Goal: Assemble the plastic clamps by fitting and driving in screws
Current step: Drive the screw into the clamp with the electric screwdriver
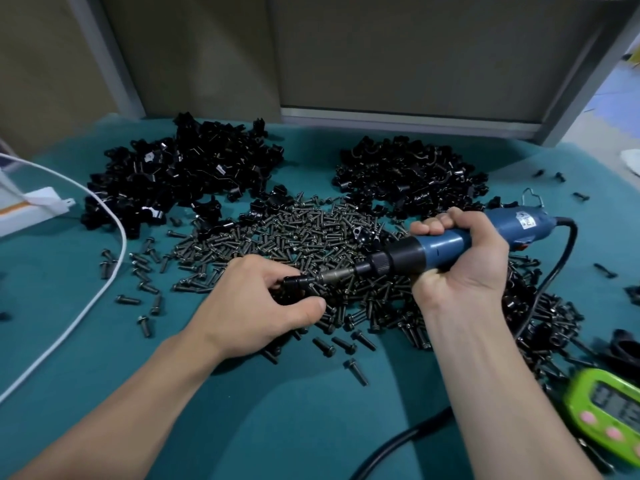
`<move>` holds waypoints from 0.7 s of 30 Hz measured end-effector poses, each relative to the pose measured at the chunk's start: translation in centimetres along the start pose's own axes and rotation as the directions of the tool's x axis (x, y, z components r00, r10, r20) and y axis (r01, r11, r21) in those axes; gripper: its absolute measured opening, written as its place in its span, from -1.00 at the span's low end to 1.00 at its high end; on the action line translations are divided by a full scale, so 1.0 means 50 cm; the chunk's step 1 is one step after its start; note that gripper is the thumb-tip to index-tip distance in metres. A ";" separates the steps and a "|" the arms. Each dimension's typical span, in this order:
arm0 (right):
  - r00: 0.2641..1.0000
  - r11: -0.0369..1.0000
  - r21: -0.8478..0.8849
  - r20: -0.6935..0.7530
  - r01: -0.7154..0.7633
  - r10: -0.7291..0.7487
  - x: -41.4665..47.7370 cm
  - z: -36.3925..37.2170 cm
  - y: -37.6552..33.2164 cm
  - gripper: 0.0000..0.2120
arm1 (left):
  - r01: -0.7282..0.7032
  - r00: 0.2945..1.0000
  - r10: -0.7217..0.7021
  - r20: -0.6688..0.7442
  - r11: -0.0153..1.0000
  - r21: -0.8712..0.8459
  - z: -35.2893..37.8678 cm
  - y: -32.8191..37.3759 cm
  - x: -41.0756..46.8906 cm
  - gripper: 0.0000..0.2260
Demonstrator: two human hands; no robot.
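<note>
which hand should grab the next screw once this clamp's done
Probably left. The left hand sits over the screws, pinching only the clamp; the right hand is wrapped round the driver.

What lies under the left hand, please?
The screw pile spreads on the teal cloth around the left hand, which grips a black clamp; whatever lies directly beneath the palm is covered.

Black clamp (296,284) meets blue screwdriver (440,247) bit — over heaped dark screws (277,233).
</note>
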State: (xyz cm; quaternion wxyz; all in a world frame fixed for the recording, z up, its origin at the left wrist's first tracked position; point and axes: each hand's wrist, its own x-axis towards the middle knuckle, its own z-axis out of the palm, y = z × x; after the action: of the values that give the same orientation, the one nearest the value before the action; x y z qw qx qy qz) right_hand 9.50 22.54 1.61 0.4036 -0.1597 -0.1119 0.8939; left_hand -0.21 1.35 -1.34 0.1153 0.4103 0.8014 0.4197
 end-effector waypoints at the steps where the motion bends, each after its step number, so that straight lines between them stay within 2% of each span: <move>1: 1.000 1.000 0.008 0.011 -0.001 0.001 0.000 0.000 0.000 -0.84 | 0.001 1.000 -0.001 0.007 1.000 -0.004 -0.001 -0.001 0.001 -0.65; 7: 1.000 1.000 0.024 0.027 0.000 0.000 -0.004 -0.001 0.004 -0.83 | 0.008 1.000 -0.008 0.012 1.000 -0.028 0.003 -0.001 0.000 -0.62; 12: 0.995 0.998 0.059 0.094 0.012 -0.017 -0.005 0.004 0.006 -0.82 | 0.059 0.997 -0.067 -0.036 0.980 -0.189 0.020 -0.002 -0.007 -0.57; 21: 0.990 0.999 0.029 0.139 0.032 -0.036 -0.005 -0.002 0.009 -0.78 | 0.053 0.998 -0.057 -0.011 0.979 -0.194 0.020 -0.001 -0.008 -0.57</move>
State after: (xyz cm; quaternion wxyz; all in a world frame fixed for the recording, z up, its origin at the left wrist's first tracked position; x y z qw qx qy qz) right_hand 9.38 22.04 1.43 0.4118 -0.0894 -0.1308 0.8974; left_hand 0.52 1.62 -2.05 0.1597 0.3713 0.7686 0.4958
